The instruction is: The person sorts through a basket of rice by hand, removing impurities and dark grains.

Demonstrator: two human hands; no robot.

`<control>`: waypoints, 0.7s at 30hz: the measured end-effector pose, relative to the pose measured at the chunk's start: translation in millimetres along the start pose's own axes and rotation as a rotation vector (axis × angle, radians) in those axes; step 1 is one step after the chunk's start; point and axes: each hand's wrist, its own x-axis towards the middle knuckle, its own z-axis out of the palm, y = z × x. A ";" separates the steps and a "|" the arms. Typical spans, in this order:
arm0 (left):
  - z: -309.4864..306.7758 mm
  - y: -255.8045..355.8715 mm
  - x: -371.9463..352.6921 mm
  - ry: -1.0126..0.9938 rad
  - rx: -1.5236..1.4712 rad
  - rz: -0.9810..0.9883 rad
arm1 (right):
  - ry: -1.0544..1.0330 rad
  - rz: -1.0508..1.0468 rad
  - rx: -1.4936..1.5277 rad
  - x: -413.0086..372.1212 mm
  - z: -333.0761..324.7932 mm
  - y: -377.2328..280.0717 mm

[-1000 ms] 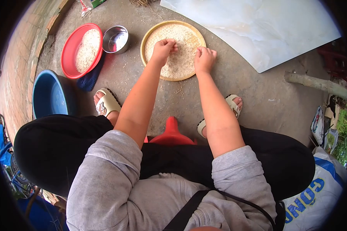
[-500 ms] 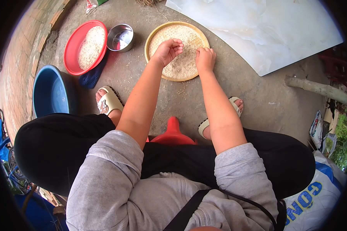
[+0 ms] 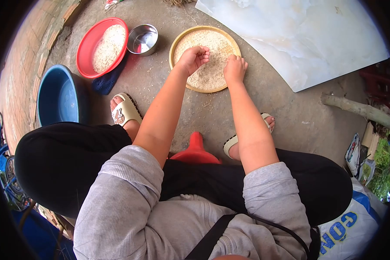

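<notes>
View from above of a seated person working at a tray (image 3: 179, 38), a round woven one that lies flat on the concrete floor in front of the feet and carries a thin spread of rice (image 3: 213, 45). The left hand (image 3: 193, 58) is raised just over the near left part of the tray, palm turned up and fingers curled into a loose cup; whether any grains lie in it cannot be told. The right hand (image 3: 235, 69) rests at the tray's near right edge, knuckles up, fingers bent down onto the rice and drawn loosely together; whether they pinch anything cannot be told. The two hands are near each other but apart. Left of the tray stands a small steel bowl (image 3: 143, 39), and just beside that a red basin (image 3: 83, 54) holding more rice, its near rim over a dark blue cloth (image 3: 107, 81). A blue tub (image 3: 58, 97) stands nearer the person, by the brick kerb. A white slab (image 3: 299, 39) lies to the right of the tray, close to its rim. A red stool (image 3: 195, 149) shows between the knees, with a sandal (image 3: 123, 110) on each side.
</notes>
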 end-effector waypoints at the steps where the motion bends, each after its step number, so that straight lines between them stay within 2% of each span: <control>1: -1.3 1.3 -0.7 0.006 -0.009 0.002 | 0.008 -0.015 -0.037 -0.7 2.2 0.4; 8: -8.9 15.3 -2.9 0.052 -0.117 0.083 | 0.161 0.165 0.307 9.3 6.7 2.4; 10: -8.0 24.8 -5.6 0.085 -0.063 0.101 | 0.235 0.344 0.507 18.1 8.8 -0.8; 12: -9.7 33.8 -7.1 0.118 -0.007 0.120 | 0.235 0.355 0.515 23.7 6.2 -6.7; 16: -22.6 60.4 -9.3 0.240 0.029 0.333 | 0.248 0.307 0.544 31.6 0.2 -33.6; 21: -46.5 111.8 -37.4 0.522 0.291 0.463 | 0.241 0.198 0.701 40.0 7.2 -75.3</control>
